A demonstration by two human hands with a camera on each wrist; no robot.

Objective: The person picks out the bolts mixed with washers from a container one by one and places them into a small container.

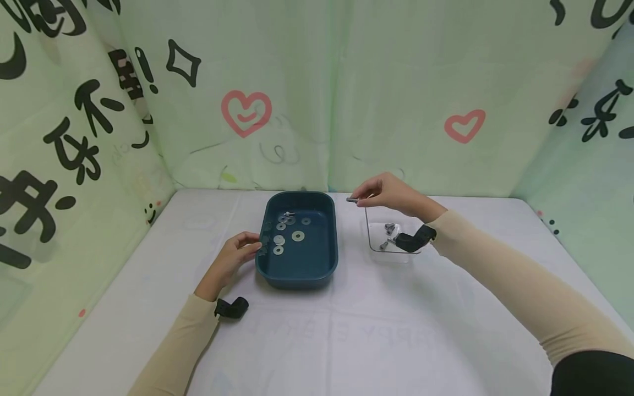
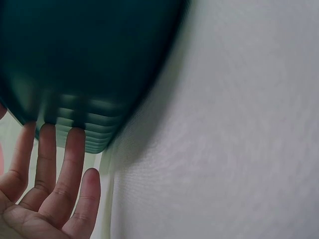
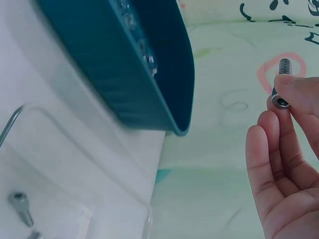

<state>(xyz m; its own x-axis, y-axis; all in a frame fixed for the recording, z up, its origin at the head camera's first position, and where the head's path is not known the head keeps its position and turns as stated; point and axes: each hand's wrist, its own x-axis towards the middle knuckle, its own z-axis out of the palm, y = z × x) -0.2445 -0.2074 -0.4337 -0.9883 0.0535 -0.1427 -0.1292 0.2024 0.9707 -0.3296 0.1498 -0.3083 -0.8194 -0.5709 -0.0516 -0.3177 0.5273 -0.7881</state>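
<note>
My right hand is raised over the back left part of a clear plastic box. Between thumb and fingers it pinches a silver socket head screw, threaded end up in the right wrist view. Left of that hand stands a dark teal tray with several flat washers and a screw inside. At the tray's left side is my left hand; its extended fingers touch the outer wall, the thumb near the rim. Several screws lie in the clear box, partly hidden by the right wrist's camera.
A white cloth covers the table. Pale green curtain with printed hearts and black marks encloses the back and both sides. Black wrist cameras sit on both sleeves.
</note>
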